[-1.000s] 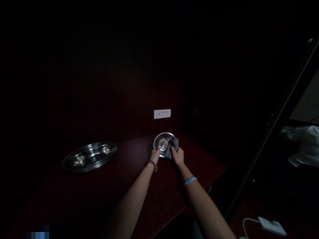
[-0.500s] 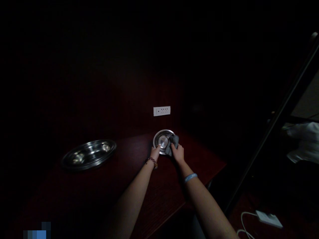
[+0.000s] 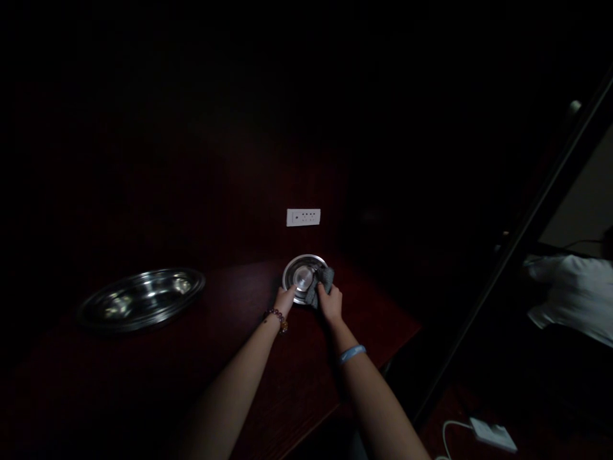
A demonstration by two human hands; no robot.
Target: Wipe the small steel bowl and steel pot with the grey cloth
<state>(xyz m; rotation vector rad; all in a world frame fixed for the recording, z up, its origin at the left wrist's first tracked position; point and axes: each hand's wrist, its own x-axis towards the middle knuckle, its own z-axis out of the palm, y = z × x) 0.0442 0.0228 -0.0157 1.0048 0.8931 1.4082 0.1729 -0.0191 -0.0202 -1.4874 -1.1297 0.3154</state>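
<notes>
A small round stainless steel bowl is tilted towards me above the dark red table, its shiny inside in view. My left hand grips its near left rim, thumb over the edge and the other fingers hidden below. In my right hand is a bunched grey cloth, pressed against the bowl's right rim and inside. Whether the right fingers also hold the bowl itself I cannot tell. Apart from both hands, a larger shallow steel basin lies on the table to the left.
The dark red table ends in an edge at the lower right. A white power socket sits on the wall behind. Down on the right lies a white power strip with a cord, below a slanting dark frame and pale fabric.
The whole view has shifted slightly, so things appear farther left and a little lower. Both hands keep their hold on the bowl and the cloth, with little other movement.
</notes>
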